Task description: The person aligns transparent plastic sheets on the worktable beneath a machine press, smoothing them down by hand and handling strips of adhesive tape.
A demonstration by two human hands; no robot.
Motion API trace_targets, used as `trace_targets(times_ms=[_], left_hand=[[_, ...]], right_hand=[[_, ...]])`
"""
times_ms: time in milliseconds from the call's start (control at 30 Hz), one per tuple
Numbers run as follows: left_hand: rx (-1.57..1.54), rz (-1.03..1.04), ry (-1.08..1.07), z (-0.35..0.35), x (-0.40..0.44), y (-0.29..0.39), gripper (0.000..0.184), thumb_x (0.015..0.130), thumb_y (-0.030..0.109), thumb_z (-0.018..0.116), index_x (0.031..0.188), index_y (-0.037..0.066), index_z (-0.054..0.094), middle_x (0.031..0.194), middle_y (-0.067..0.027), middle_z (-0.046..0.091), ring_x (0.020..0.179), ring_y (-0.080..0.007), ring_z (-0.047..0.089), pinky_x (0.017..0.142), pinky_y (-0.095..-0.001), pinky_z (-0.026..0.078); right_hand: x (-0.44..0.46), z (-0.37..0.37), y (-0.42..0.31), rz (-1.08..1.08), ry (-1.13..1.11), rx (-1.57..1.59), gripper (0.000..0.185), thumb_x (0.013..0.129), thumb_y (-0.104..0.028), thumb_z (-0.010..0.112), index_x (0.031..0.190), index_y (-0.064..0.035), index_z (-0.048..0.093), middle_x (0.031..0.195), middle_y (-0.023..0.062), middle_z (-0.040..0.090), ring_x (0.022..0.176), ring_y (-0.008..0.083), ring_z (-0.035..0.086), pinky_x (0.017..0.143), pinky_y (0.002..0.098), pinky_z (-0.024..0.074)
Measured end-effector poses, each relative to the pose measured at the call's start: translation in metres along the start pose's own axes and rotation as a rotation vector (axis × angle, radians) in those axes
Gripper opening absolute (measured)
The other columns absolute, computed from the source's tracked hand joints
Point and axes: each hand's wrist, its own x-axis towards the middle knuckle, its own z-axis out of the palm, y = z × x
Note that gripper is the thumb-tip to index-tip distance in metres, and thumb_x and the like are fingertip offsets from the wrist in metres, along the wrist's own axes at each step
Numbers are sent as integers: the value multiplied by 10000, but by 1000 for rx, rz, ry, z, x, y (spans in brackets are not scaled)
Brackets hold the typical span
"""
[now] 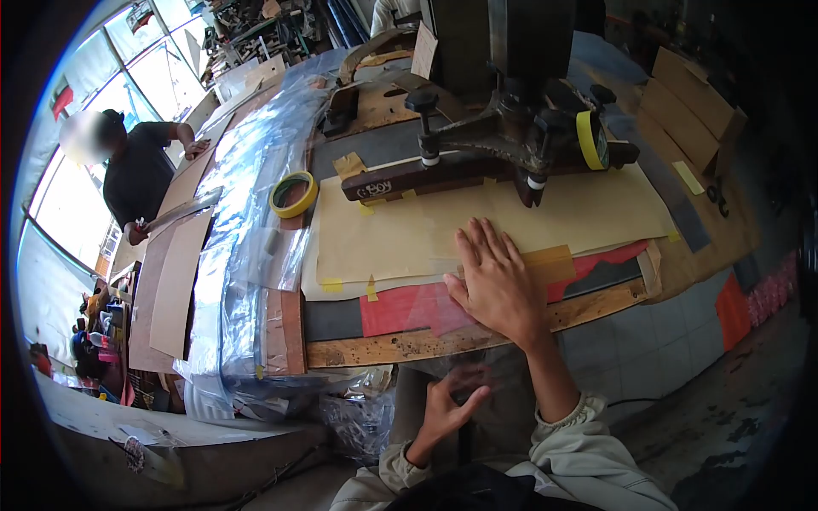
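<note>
My right hand [497, 281] lies flat, fingers stretched out, on the near edge of a cream paper sheet [400, 247]. Beside its fingers and partly under it is a tan strip [552, 265]. A see-through film [433, 308] seems to lie by its wrist side, over a red sheet [383, 313]. Below the table's wooden front edge [409, 344], my left hand [447, 410] is raised with its thumb out. Its fingers are smeared by motion, so I cannot make out whether they hold anything. A dark press bar [486, 170] rests across the back of the paper.
A yellow tape roll [293, 195] sits left of the paper; another tape roll [591, 140] hangs on the press. Clear plastic sheeting [247, 187] covers the table's left part. A person [141, 170] works at the far left by brown boards [181, 281]. A cardboard box [690, 111] stands right.
</note>
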Motion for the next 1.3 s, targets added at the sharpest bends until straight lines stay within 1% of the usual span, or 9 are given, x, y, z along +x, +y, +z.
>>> trace_targets(times_ms=[33,67,100,167,300,433,667,767,1300], left_hand=[[-37,59,-11,-2,-2,-8,380,868,207,664,1162,-16,574,936,-112,716,885,-170,687,777,-277,515],[-169,117,-44,-5,-3,-23,462,875,259,637,1232,-10,519,1003,-124,701,930,-219,675,809,-305,513],[-481,22,-13,-4,-6,-37,444,870,254,633,1217,-3,529,1018,-125,692,943,-234,666,811,-325,515],[-489,34,36,-8,-4,-59,433,868,252,632,1208,3,533,1017,-122,687,942,-235,662,811,-332,512],[318,156,128,-24,5,-94,411,863,249,630,1190,15,542,1015,-117,678,939,-236,654,811,-344,506],[716,175,137,-34,15,-123,389,859,246,628,1171,28,551,1013,-111,668,937,-236,646,811,-357,501],[941,191,100,-39,22,-157,350,852,240,624,1139,49,566,1010,-102,651,932,-238,631,812,-379,491],[991,201,87,-41,23,-163,334,848,237,622,1126,58,572,1009,-97,643,930,-238,625,812,-388,486],[1254,253,2,-47,25,-196,251,831,224,613,1052,106,608,1001,-75,604,920,-241,592,813,-438,464]], right_hand=[[0,0,0,1,0,-2,605,910,-394,477,1340,25,408,1409,230,393,1346,338,335,1123,442,256],[-1,-1,-1,3,0,-5,607,910,-396,473,1343,24,406,1412,230,390,1348,337,333,1124,441,253],[-1,-1,-1,5,2,-3,607,911,-396,470,1345,23,404,1414,230,387,1349,335,331,1126,441,250],[-1,0,-1,12,1,2,608,912,-395,465,1350,22,401,1418,229,382,1352,333,327,1129,439,245],[-1,-1,-3,15,-4,4,605,914,-390,463,1352,21,398,1418,236,378,1353,336,325,1131,441,243],[-1,0,-3,6,2,12,588,917,-384,461,1344,17,407,1417,244,374,1350,347,325,1126,449,250],[-2,0,-2,-4,5,-13,563,926,-387,452,1337,-3,426,1418,249,367,1346,361,328,1120,459,259],[-3,3,-2,-19,58,14,559,915,-372,463,1314,20,458,1397,274,386,1335,363,346,1115,458,255],[-2,2,-3,-6,24,10,555,928,-381,450,1327,4,436,1413,247,375,1347,369,321,1125,456,253]])
